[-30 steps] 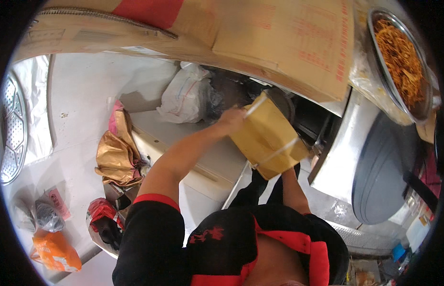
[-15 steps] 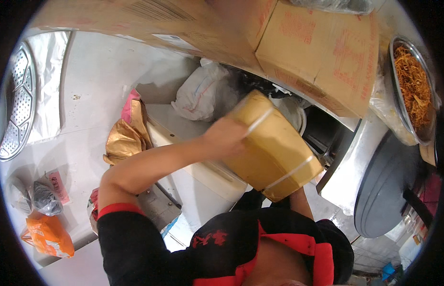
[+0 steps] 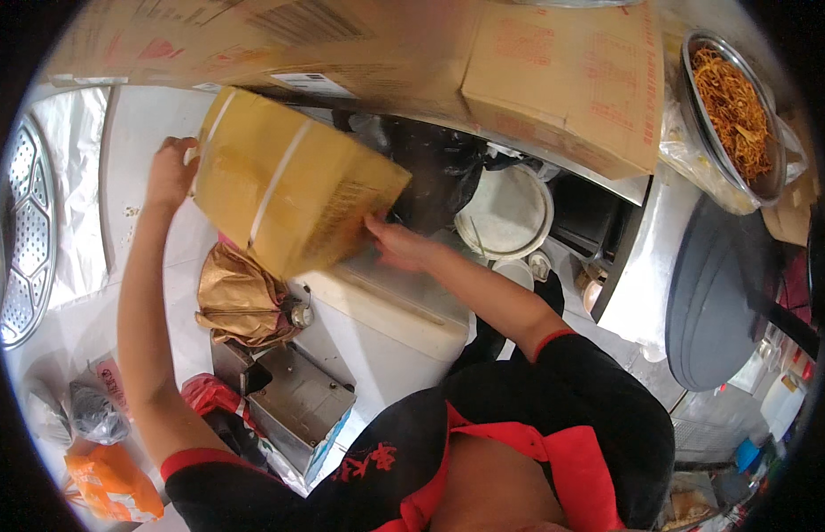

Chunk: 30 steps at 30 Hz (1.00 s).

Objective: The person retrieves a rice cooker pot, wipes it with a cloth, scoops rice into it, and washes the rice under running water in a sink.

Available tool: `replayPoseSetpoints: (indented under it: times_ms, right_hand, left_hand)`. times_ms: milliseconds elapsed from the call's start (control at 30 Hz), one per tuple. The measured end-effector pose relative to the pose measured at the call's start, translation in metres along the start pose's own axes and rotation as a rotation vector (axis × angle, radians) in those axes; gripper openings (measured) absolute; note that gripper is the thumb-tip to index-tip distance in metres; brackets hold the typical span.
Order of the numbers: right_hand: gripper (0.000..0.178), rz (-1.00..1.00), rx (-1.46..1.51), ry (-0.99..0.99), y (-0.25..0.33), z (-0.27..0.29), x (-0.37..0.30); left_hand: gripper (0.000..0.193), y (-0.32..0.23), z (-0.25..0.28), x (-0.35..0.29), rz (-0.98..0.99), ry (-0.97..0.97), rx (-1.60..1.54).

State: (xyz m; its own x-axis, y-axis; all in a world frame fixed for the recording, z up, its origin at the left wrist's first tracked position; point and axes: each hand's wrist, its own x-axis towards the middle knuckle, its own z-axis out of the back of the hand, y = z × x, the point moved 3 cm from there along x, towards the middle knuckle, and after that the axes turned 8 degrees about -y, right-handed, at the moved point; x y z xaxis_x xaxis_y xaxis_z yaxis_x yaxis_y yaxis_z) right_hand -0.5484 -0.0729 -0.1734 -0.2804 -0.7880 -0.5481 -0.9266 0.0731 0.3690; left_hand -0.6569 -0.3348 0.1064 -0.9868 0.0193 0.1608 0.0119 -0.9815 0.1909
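- The left grip (image 3: 171, 175) has its fingers bent over the far-left end of the cardboard box (image 3: 328, 191), pinching the edge there.
- The right grip (image 3: 399, 246) touches the opposite end of the box, one digit extended against it and the others bent; whether it pinches anything, I cannot tell.
- The box sits between the two grips, tilted, its right end lower in view than its upper left corner; a white strap (image 3: 280, 183) crosses it.
- The left arm reaches up almost straight from the lower left, the wrist turned in toward the box.
- The right forearm slants up and leftward, in front of the white chest (image 3: 386, 310).
- In view, the box covers part of a gold bag (image 3: 240, 288) and the chest's upper left part.
- Just beyond the box's right end are a black bag (image 3: 430, 168) and a round white tub (image 3: 492, 213).
- Below the gold bag is an open metal box (image 3: 302, 403).
- Farther out are a large carton (image 3: 563, 89), shredded orange-brown food (image 3: 731, 111) in a metal bowl (image 3: 771, 182), and a dark round disc (image 3: 727, 301).
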Motion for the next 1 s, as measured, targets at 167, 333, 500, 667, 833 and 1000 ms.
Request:
replayPoseSetpoints:
  times_ms: [167, 333, 500, 667, 833, 1000]
  right_hand:
    - [0.077, 0.012, -0.294, -0.023, 0.001, -0.007, 0.114]
    - [0.077, 0.067, -0.341, -0.074, 0.012, 0.009, 0.094]
    - [0.074, 0.187, -0.511, -0.126, 0.002, 0.038, 0.08]
    - [0.046, 0.502, -0.403, -0.178, 0.054, -0.046, -0.014]
    - [0.042, 0.542, -0.54, 0.257, 0.015, -0.146, -0.084]
    - [0.041, 0.525, -0.91, 0.459, -0.04, -0.211, -0.123]
  left_hand:
    - [0.068, -0.082, -0.068, -0.03, 0.089, 0.554, 0.051]
    - [0.065, -0.103, -0.097, -0.055, 0.023, 0.781, -0.001]
    - [0.039, -0.085, -0.028, -0.067, -0.022, 0.538, -0.117]
    - [0.033, -0.064, 0.129, -0.131, 0.2, 0.273, -0.184]
    - [0.04, -0.027, 0.246, -0.318, 0.636, -0.139, -0.102]
    - [0.067, -0.044, 0.261, -0.513, 1.225, -0.088, 0.015]
